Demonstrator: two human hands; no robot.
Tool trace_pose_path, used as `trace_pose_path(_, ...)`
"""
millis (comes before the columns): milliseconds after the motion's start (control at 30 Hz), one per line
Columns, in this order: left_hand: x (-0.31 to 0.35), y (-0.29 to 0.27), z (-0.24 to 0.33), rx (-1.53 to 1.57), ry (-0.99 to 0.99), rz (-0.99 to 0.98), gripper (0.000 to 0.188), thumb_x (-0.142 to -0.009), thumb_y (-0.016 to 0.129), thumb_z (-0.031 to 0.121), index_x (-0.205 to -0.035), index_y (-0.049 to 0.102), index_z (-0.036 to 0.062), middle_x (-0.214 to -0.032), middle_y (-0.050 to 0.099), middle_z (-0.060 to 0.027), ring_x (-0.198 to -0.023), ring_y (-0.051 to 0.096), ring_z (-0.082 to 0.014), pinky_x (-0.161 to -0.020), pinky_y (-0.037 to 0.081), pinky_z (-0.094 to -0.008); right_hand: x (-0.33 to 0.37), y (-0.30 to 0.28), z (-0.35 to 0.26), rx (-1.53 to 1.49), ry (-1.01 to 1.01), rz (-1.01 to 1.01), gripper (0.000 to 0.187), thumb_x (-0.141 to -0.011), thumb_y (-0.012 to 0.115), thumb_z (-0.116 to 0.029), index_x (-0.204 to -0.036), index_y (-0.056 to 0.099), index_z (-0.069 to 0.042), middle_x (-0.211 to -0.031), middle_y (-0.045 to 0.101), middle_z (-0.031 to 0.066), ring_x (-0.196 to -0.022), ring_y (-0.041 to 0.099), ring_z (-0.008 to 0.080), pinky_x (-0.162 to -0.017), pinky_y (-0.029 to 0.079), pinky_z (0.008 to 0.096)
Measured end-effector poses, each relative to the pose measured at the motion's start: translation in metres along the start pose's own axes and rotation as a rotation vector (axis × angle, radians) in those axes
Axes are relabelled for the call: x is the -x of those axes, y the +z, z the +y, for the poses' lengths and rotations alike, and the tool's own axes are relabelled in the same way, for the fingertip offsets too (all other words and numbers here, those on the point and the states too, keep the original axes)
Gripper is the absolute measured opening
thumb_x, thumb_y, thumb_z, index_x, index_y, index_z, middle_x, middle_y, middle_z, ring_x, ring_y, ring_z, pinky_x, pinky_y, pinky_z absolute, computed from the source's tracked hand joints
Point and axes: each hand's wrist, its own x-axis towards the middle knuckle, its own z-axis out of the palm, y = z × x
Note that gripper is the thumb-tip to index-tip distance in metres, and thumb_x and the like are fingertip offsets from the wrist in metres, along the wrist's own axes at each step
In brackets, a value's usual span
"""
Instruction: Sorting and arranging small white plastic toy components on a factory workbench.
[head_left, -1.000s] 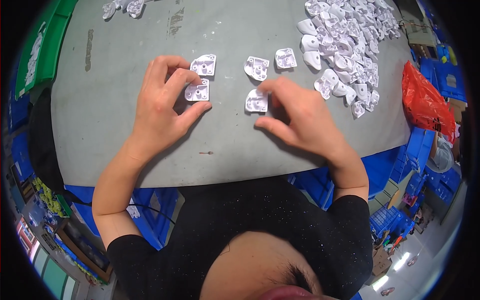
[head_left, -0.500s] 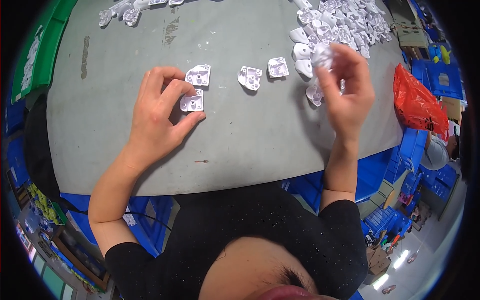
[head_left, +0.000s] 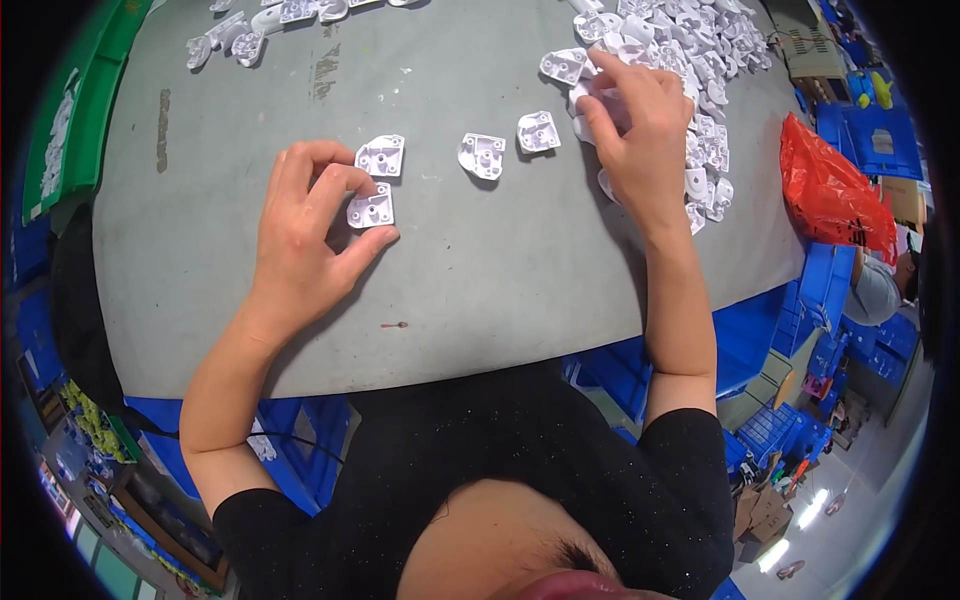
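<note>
My left hand rests on the table at the left, thumb and index finger pinching a white moulded plastic part from its near and far edges. Just beyond lies a second white part, its ribbed hollow side up, with another fingertip of that hand against it. My right hand is over the near left edge of a heap of white parts. Its thumb and index finger are apart, the index tip touching a ribbed white part. Whatever lies under the palm is partly hidden.
Two more white parts, one left and one right, lie mid-table between my hands. Other white parts are at the far left. A green bin flanks the table's left; a red plastic bag lies at its right edge.
My right hand has moved left and away from me; the blurred white part in its fingers no longer shows there. A ribbed part now lies by its index tip. My left hand keeps its hold.
</note>
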Motion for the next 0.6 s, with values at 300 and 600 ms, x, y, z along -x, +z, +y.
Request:
trace_pose_path(300,-0.001,0.001,-0.001,0.012,0.047,0.015,0.040,-0.064,0.084,0.011,-0.092,0.056,0.0051,-0.106,0.053,-0.0100,-0.095,0.052,-0.0302,-0.079,0.045,-0.0390,0.002,-0.004,0.004,-0.006,-0.002,-0.015,0.038,-0.082,0.072,-0.010,-0.120,0.067,-0.013,-0.093,0.069,0.0015,-0.096,0.058,0.0217,-0.092,0.039,0.0368)
trace_pose_path(600,0.001,0.001,-0.008,0.112,0.001,0.034,0.061,-0.063,0.086,0.012,-0.113,0.052,0.0048,-0.109,0.053,-0.0126,-0.099,0.054,-0.0329,-0.083,0.047,-0.0404,0.007,-0.018,-0.025,-0.323,-0.116,-0.063,0.055,-0.077,0.067,0.007,-0.130,0.061,-0.007,-0.110,0.058,0.0097,-0.083,0.056,0.0174,-0.075,0.051,0.0296)
